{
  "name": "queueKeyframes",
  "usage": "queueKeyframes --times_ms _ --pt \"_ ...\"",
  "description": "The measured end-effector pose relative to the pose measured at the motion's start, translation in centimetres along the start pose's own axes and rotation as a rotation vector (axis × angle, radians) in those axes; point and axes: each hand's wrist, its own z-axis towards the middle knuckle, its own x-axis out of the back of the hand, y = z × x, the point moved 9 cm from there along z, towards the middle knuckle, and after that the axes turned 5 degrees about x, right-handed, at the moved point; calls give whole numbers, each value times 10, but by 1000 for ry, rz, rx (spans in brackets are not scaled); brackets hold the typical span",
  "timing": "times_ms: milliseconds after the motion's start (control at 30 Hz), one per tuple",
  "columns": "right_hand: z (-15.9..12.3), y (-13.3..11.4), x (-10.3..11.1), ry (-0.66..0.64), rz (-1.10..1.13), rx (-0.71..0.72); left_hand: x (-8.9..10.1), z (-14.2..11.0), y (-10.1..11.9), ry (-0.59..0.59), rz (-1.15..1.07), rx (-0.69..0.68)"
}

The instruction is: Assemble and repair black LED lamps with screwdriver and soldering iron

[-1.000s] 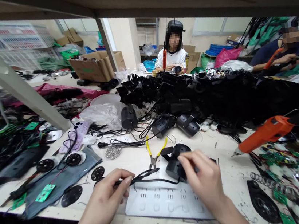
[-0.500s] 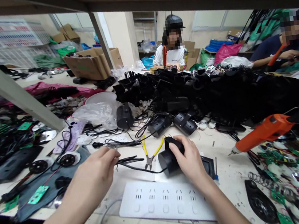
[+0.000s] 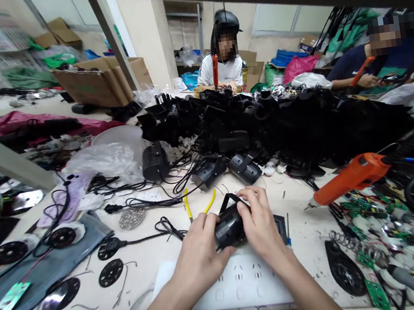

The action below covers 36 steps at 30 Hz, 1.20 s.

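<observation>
Both hands grip a black cylindrical device (image 3: 229,227) with a bracket on top, just above a white power strip (image 3: 231,294). My left hand (image 3: 200,250) is closed around its left side, and my right hand (image 3: 260,224) wraps its right end. A black cable with a plug (image 3: 112,245) runs out to the left of the device on the table. Behind my left hand, yellow-handled pliers (image 3: 188,206) show only their handles; their jaws are hidden. A dark square part (image 3: 280,226) and a small blue-handled screwdriver (image 3: 289,241) lie beside my right wrist.
An orange electric screwdriver (image 3: 351,179) hangs at the right, over a heap of circuit boards (image 3: 401,241). Similar black devices (image 3: 244,167) and a big pile of black parts (image 3: 282,119) lie ahead. Two co-workers sit across the table. A slanted post (image 3: 9,155) stands left.
My left hand let go of the cable and moved right onto the device, which my right hand turned. The plug now lies on the table at the left. The view shifted right.
</observation>
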Motion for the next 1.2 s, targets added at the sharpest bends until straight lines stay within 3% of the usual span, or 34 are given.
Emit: queueKeyframes --times_ms 367,467,567,633,733,767,833,900,1000,1100,1200 --pt "15 37 1 -35 -70 -39 2 -6 2 146 -11 -99" --pt "8 33 9 0 -102 -17 4 -7 5 174 12 -126" --pt "-5 14 31 80 -115 50 8 -10 5 229 40 -172" --pt "-20 -1 61 217 -139 113 11 -13 2 259 68 -201" --pt "-59 -19 133 748 -265 224 11 -15 -1 249 119 -233" --pt "-71 -17 154 901 -289 216 10 -15 0 234 133 -238" --pt "-78 2 182 1029 -260 110 9 -12 3 196 156 -233" --pt "-59 35 192 921 -134 -72 8 -6 7 165 161 -198" --pt "-20 71 176 633 69 -234 9 7 12 121 165 -102" --pt "-2 66 162 616 71 -221 2 17 15 19 206 -24" --pt "4 38 139 584 208 -116 -6 18 20 -55 220 -13"
